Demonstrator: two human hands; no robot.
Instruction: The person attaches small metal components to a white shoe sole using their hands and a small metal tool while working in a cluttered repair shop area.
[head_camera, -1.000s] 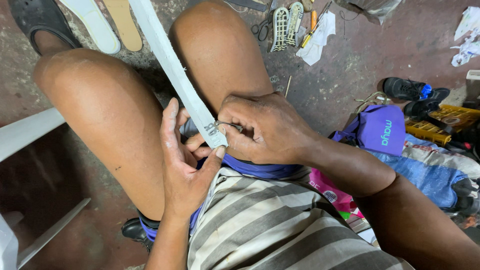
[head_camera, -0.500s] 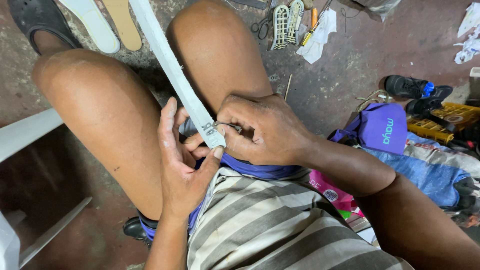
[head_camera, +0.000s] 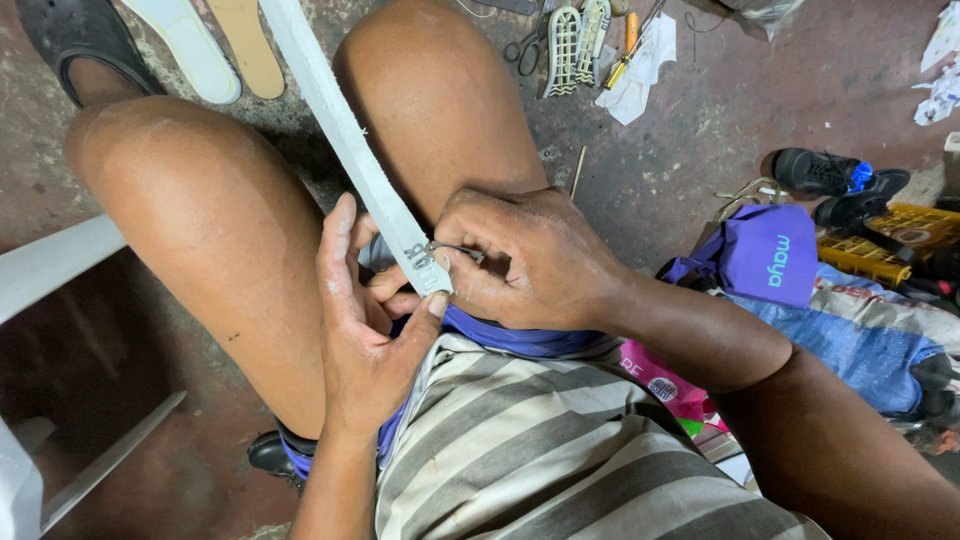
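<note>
Between the knees | long white strap (head_camera: 345, 140) (grimy) | left hand (head_camera: 365, 320), right hand (head_camera: 525, 255) pinch its end

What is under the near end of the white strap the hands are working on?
The left hand supports the white strap from below, thumb at its tip. The right hand pinches a thin metal piece against it. Farther up, the strap lies between the knees; what is beneath it there is hidden.
</note>
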